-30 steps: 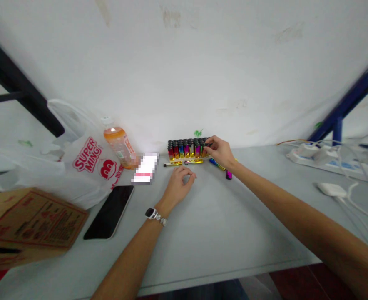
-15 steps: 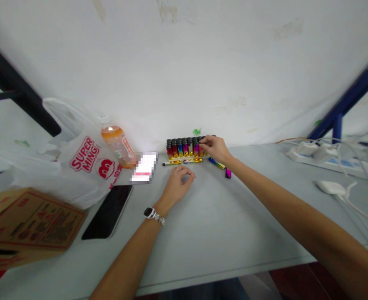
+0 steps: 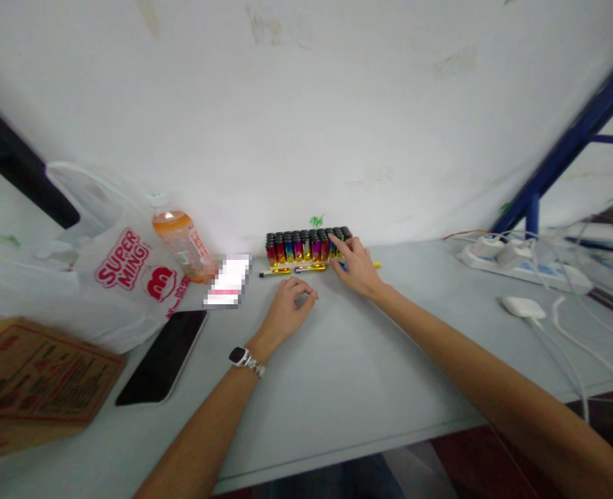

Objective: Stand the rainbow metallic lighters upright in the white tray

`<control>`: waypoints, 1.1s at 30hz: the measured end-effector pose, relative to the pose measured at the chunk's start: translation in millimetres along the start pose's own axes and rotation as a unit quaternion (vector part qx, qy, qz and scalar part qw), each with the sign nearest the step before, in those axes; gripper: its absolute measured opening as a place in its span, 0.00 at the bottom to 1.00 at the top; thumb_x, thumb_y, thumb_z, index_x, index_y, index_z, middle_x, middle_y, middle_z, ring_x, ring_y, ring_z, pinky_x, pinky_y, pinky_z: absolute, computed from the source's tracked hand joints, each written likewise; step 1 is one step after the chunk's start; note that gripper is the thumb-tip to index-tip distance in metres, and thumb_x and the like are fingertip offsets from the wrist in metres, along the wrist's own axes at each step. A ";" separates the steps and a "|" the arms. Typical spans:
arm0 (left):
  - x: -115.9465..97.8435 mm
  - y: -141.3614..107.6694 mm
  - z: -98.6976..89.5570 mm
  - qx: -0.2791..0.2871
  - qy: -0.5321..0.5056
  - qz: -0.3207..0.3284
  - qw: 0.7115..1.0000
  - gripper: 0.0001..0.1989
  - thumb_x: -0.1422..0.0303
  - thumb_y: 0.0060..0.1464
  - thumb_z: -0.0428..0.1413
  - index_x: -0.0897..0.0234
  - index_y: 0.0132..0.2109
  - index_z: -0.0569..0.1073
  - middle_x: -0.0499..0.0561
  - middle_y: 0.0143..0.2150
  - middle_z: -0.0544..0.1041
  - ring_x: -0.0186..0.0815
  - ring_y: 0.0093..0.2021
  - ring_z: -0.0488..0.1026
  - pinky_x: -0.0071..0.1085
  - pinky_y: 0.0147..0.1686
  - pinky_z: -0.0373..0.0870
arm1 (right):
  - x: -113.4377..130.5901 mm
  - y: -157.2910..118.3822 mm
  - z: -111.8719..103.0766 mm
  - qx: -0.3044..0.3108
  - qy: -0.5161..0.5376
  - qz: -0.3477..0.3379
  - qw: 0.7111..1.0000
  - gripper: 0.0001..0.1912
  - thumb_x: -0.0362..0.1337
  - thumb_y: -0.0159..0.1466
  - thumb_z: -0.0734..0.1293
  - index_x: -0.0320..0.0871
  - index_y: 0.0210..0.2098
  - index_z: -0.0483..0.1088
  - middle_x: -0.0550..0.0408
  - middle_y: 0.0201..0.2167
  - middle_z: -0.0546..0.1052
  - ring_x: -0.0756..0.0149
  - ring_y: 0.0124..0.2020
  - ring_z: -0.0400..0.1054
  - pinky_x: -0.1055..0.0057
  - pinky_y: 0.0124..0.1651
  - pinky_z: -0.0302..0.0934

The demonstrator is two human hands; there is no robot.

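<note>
Rows of multicoloured lighters [image 3: 299, 247] with black tops stand upright in a pale tray [image 3: 286, 265] against the wall. In front of the tray two lighters lie flat, a gold one [image 3: 275, 273] and another gold-toned one [image 3: 311, 268]. My right hand [image 3: 357, 269] is at the right end of the rows, index finger stretched toward the lighters and thumb apart. Nothing shows between its fingers; whether the fingertip touches is unclear. Partly hidden under it lies a blue-and-yellow lighter [image 3: 376, 265]. My left hand [image 3: 292, 305] rests on the table, loosely curved, holding nothing.
To the left are a black phone [image 3: 163, 357], a blurred white rectangle [image 3: 228, 281], an orange drink bottle [image 3: 182, 239], a white plastic bag [image 3: 98, 305] and a cardboard box [image 3: 41, 381]. On the right lie a power strip [image 3: 525, 263] and a white charger [image 3: 522, 307] with cables.
My right hand has come down from a pinch at the lighter tops, its index finger and thumb now apart. The magenta lighter lying at the right is now hidden. My view has shifted slightly right.
</note>
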State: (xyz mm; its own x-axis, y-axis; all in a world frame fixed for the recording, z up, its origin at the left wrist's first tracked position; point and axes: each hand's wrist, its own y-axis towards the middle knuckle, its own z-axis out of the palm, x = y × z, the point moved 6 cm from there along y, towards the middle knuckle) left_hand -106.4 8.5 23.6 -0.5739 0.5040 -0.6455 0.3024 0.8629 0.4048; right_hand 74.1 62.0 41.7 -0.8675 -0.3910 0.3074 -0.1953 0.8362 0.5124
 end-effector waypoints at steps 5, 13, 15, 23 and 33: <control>-1.6 -0.3 6.1 0.015 0.004 0.006 1.000 0.10 0.66 0.61 0.55 0.61 0.33 0.77 0.52 0.38 0.75 0.40 0.45 0.70 0.39 0.48 0.68 | -9.7 -46.9 -1.8 0.072 -0.076 0.055 0.993 0.29 0.50 0.70 0.57 0.43 0.66 0.62 0.36 0.65 0.60 0.45 0.67 0.49 0.48 0.65 0.46; -2.2 -0.5 9.3 0.016 0.016 0.010 1.000 0.10 0.65 0.61 0.54 0.61 0.33 0.77 0.52 0.39 0.75 0.41 0.45 0.70 0.41 0.52 0.67 | 8.0 -73.7 7.7 0.190 -0.039 0.059 0.979 0.35 0.54 0.72 0.51 0.42 0.72 0.51 0.39 0.72 0.51 0.47 0.74 0.39 0.50 0.70 0.38; -4.6 -1.2 8.0 0.005 0.018 0.020 1.000 0.09 0.66 0.61 0.54 0.61 0.35 0.76 0.52 0.39 0.75 0.41 0.46 0.70 0.42 0.53 0.67 | 23.4 -75.5 11.0 0.191 -0.028 0.031 0.981 0.34 0.53 0.72 0.51 0.43 0.72 0.51 0.39 0.72 0.52 0.48 0.74 0.39 0.50 0.71 0.38; 15.6 -2.0 -9.1 -0.057 0.058 0.002 0.997 0.14 0.82 0.51 0.50 0.63 0.42 0.73 0.54 0.43 0.73 0.43 0.50 0.69 0.46 0.56 0.66 | 66.2 -61.2 25.3 0.154 -0.012 -0.039 0.987 0.31 0.47 0.71 0.56 0.41 0.69 0.55 0.37 0.68 0.57 0.47 0.70 0.47 0.50 0.68 0.45; 27.3 -0.5 -9.8 -0.053 0.045 -0.030 0.997 0.09 0.79 0.53 0.53 0.63 0.39 0.72 0.53 0.42 0.73 0.42 0.47 0.70 0.45 0.53 0.69 | 35.8 -44.6 6.7 0.217 -0.095 0.090 0.967 0.20 0.50 0.65 0.62 0.39 0.41 0.73 0.36 0.40 0.78 0.46 0.43 0.71 0.55 0.45 0.61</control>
State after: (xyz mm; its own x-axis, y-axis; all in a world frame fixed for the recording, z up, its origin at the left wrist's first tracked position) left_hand -129.7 21.5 12.1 -0.6560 0.4416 -0.6121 0.1853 0.8804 0.4365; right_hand 48.7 13.2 24.4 -0.9659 -0.1803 0.1859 -0.1707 0.9831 0.0666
